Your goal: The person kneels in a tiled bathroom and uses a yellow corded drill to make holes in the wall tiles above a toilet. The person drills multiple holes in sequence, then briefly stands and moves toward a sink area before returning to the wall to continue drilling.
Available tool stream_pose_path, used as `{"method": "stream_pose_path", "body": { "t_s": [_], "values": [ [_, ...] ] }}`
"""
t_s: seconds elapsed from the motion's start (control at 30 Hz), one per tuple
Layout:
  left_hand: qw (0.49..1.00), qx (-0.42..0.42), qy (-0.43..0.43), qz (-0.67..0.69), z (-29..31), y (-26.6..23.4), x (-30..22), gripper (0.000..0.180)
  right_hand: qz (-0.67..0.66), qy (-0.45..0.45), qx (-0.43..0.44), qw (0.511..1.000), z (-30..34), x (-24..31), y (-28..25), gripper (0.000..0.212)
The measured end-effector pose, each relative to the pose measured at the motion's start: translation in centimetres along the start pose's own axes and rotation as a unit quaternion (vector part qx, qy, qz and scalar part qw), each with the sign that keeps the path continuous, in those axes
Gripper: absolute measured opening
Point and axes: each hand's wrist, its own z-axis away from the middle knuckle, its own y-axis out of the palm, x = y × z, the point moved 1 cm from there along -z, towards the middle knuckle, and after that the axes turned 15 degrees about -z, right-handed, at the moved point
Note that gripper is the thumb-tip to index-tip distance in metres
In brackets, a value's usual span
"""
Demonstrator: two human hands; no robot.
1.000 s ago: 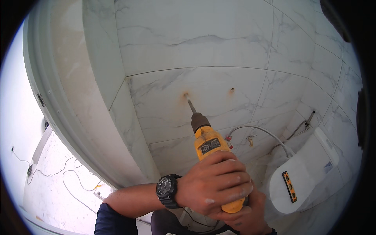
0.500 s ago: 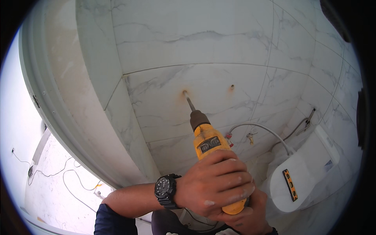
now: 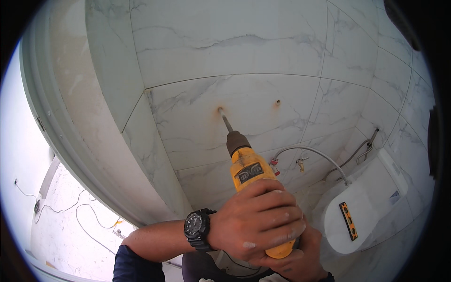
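My left hand (image 3: 260, 221), lower centre of the frame, is gripping the body of a yellow drill (image 3: 245, 171) from above, its fingers wrapping across the casing. My right hand (image 3: 305, 261), lower right of centre, is lying behind and below it, closing around the drill's rear; the exact hold of its fingers is hiding from view. The drill is slanting upward from lower centre, its bit (image 3: 226, 122) meeting an orange-stained hole (image 3: 220, 109) in the marbled tile wall (image 3: 244, 56); I cannot tell how deep the tip is sitting. A second hole (image 3: 278, 102) is showing to the right, upper centre. A black watch (image 3: 196, 225) is circling my left wrist. At right, a black-and-orange spirit level (image 3: 348, 221) is resting on the lid of a white toilet (image 3: 336, 239). A grey hose (image 3: 310, 148) is arching above a small brass tap (image 3: 300, 164), right of centre.
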Motion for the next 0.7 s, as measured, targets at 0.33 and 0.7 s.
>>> {"method": "stream_pose_path", "body": {
  "t_s": [0.33,0.7],
  "values": [
    [1.0,-0.004,0.004,0.002,-0.16,0.08,0.09,0.04,-0.022,0.017,-0.003,1.0,0.18,-0.39,-0.1,0.07],
    [1.0,0.012,0.025,-0.005,-0.82,-0.33,0.29,0.039,0.0,0.011,0.005,1.0,0.04,-0.87,-0.65,0.084]
  ]
}}
